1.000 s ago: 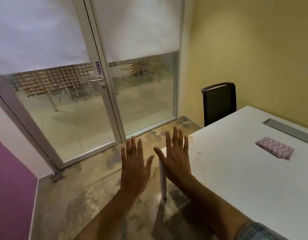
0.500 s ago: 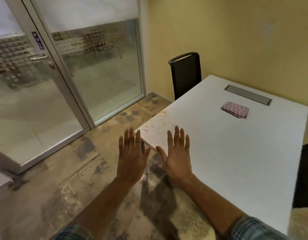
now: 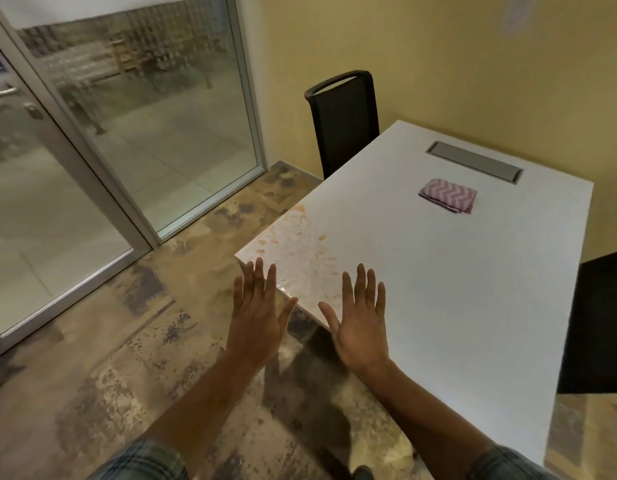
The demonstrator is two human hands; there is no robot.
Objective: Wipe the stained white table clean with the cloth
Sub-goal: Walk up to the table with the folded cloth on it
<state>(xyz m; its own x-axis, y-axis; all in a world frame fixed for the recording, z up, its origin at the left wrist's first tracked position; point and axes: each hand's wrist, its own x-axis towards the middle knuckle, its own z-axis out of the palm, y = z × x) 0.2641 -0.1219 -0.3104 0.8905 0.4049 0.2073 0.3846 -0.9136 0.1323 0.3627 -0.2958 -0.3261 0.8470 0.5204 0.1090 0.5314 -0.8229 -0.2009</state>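
Observation:
The white table (image 3: 456, 289) fills the right half of the view. Orange-brown stains (image 3: 296, 244) cover its near left corner. A folded purple-and-white zigzag cloth (image 3: 448, 195) lies far back on the table, apart from both hands. My left hand (image 3: 256, 313) is held flat with fingers spread, back up, over the table's left corner and the floor. My right hand (image 3: 360, 320) is spread the same way over the table's near edge, just right of the stains. Neither hand holds anything.
A black chair (image 3: 343, 123) stands at the table's far left side, another dark chair (image 3: 598, 323) at its right. A grey cable hatch (image 3: 473, 161) is set into the far tabletop. Glass door and panel (image 3: 154, 116) on the left, yellow wall behind.
The view has swung right and down, bringing the whole table and the stained corner into sight. Both hands stay spread and have come over the table's near corner.

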